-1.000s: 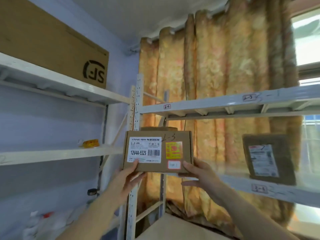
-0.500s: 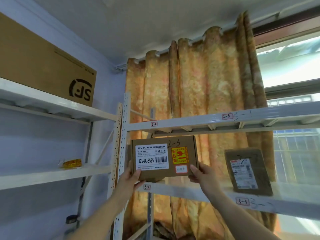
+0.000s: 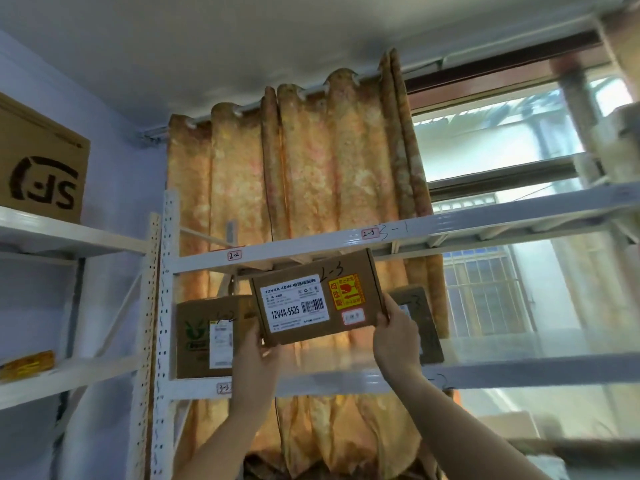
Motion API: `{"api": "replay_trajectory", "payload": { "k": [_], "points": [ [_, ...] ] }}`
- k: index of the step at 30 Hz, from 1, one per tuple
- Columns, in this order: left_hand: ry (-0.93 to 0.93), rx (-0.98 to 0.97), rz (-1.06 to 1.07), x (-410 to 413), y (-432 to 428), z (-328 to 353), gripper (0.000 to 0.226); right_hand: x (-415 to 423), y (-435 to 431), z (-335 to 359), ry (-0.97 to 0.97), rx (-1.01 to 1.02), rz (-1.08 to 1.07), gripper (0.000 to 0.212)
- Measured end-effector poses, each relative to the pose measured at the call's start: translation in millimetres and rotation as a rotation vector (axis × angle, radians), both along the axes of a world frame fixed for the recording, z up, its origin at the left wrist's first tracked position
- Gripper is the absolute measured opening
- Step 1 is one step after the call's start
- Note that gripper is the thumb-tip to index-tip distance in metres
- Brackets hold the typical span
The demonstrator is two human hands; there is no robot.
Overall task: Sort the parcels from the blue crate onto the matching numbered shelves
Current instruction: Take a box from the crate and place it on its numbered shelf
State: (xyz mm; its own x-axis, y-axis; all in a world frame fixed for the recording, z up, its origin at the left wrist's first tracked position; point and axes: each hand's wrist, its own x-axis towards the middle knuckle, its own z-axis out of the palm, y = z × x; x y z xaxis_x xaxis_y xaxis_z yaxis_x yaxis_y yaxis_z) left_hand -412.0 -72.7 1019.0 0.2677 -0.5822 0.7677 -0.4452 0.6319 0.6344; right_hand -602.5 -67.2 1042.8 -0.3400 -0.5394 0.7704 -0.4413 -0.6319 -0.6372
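Note:
I hold a flat brown cardboard parcel [image 3: 317, 296] with a white "12V4A-5525" label, a yellow-red sticker and a handwritten "2-3". It is tilted, right end higher, just under the upper white shelf beam [image 3: 304, 249], which carries tags "2-2" [image 3: 234, 255] and "2-3" [image 3: 368, 233]. My left hand [image 3: 256, 355] grips its lower left corner. My right hand [image 3: 394, 337] grips its right edge. The lower shelf beam [image 3: 311, 381] bears a tag "3-2" [image 3: 224, 388]. The blue crate is out of view.
A brown box with a green logo [image 3: 204, 337] stands on the lower shelf at left. A dark flat parcel [image 3: 424, 323] stands behind my right hand. A big "SF" carton [image 3: 41, 168] sits on the left rack's top shelf, a small yellow item [image 3: 26, 364] below. Curtain and window lie behind.
The parcel has risen and tilted, closer to the upper shelf beam and further right. My view has swung upward, and the green-logo box has come into sight.

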Motion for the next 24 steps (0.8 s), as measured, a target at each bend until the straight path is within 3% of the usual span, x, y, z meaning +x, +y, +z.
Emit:
{"api": "replay_trajectory", "payload": {
  "k": [3,8,10,14,17,24],
  "points": [
    [-0.029,0.087,-0.124,-21,-2,-20,0.038,-23,12,-28,-0.054,0.032,-0.047,0.030],
    [0.079,0.237,-0.240,-65,-25,-52,0.062,-61,25,-79,-0.175,0.153,-0.156,0.023],
    [0.127,0.255,-0.265,-93,-25,-61,0.060,-81,28,-88,-0.163,0.152,-0.217,0.022],
    [0.181,0.117,-0.338,-138,-32,-42,0.059,-118,24,-66,-0.027,0.063,-0.321,0.021],
    [0.122,-0.032,-0.339,-162,-48,5,0.053,-142,9,-25,0.070,-0.044,-0.409,0.022],
    [-0.135,-0.345,-0.175,-174,-104,143,0.055,-164,-54,113,0.151,-0.239,-0.239,0.028]
  ]
}}
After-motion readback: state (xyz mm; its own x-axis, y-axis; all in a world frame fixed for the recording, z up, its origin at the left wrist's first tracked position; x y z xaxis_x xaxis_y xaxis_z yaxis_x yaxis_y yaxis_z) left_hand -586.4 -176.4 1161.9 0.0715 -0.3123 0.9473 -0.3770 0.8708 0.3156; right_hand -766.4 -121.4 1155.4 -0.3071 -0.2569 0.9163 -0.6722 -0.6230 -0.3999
